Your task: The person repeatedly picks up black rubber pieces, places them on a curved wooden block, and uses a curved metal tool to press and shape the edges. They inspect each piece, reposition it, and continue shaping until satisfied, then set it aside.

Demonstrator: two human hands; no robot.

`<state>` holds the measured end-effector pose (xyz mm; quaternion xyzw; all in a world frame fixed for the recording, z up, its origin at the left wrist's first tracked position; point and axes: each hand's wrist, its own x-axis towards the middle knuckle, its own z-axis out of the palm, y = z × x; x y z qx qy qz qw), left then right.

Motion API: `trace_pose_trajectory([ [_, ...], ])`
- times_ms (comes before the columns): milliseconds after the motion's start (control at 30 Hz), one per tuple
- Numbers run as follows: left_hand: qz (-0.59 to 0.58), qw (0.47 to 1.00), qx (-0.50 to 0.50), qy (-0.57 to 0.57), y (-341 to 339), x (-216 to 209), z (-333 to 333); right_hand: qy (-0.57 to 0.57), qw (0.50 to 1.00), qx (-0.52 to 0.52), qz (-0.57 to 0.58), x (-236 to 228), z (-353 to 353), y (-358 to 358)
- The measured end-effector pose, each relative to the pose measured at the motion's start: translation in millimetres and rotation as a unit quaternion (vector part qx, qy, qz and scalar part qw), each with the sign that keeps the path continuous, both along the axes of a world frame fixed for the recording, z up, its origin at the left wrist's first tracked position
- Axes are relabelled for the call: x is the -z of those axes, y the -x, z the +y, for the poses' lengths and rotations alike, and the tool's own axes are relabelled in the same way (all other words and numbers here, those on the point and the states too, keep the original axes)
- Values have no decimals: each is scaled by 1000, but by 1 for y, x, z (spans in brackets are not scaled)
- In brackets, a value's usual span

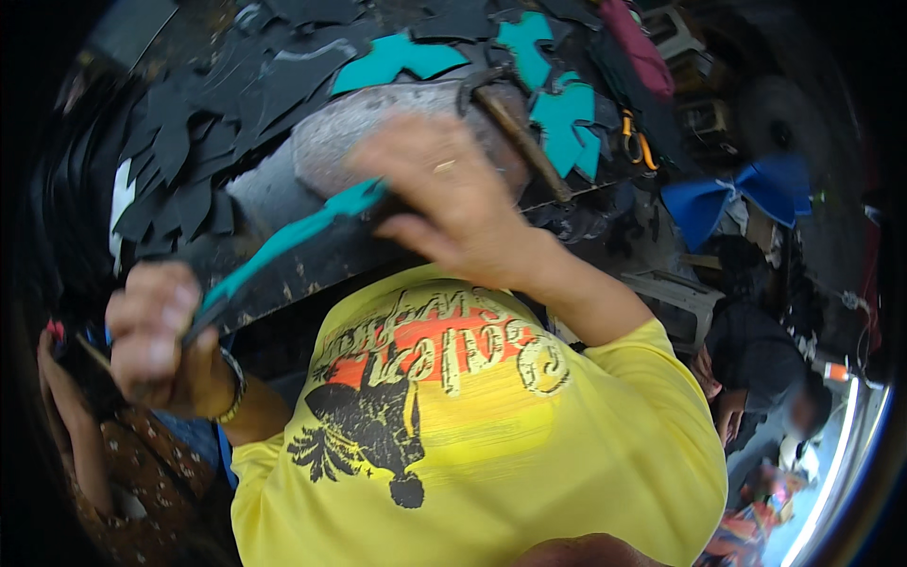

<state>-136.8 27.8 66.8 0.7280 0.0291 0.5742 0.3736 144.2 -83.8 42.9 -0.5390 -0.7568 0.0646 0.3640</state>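
Note:
A teal cut piece of sheet material [293, 234] with a dark underside stretches between my hands, above the near edge of the worktable. My left hand [156, 331] is closed in a fist around its lower left end. At the upper end, my right hand [449, 194] is smeared by motion, with the piece running between thumb and fingers. Beneath and beyond that hand lies a greyish stone slab [326, 142]. A hammer [520, 142] with a wooden handle rests across the slab's right side, its handle pointing toward the table edge.
More teal cut pieces [402, 61] lie beyond the slab and to its right [564, 123]. Black cut pieces [184, 156] spread over the table's left. Orange-handled scissors [637, 142] lie at the right, near a blue bow-shaped thing [742, 194]. Other people sit at lower left [142, 463] and right [756, 350].

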Motion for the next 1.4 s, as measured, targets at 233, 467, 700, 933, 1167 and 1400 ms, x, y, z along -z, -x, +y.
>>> trace_pose_trajectory([
  [233, -59, 991, -95, 75, -2, -3, -6, -27, 993, 10, 111, -38, -12, -14],
  [467, 263, 931, -51, 250, -28, 36, -1, -39, 919, 279, 278, -47, -47, -268],
  [700, 333, 919, -85, 195, -51, 69, -8, 72, 871, 460, 156, 44, -87, -415],
  [933, 360, 917, -120, 126, -68, 91, -10, 52, 826, 560, -24, 65, -87, -397],
  [1167, 347, 918, -115, 153, -67, 94, -11, 87, 823, 558, -59, 51, -79, -366],
  [1400, 344, 921, -114, 147, -69, 93, -11, 219, 849, 472, -94, 54, -88, -345],
])
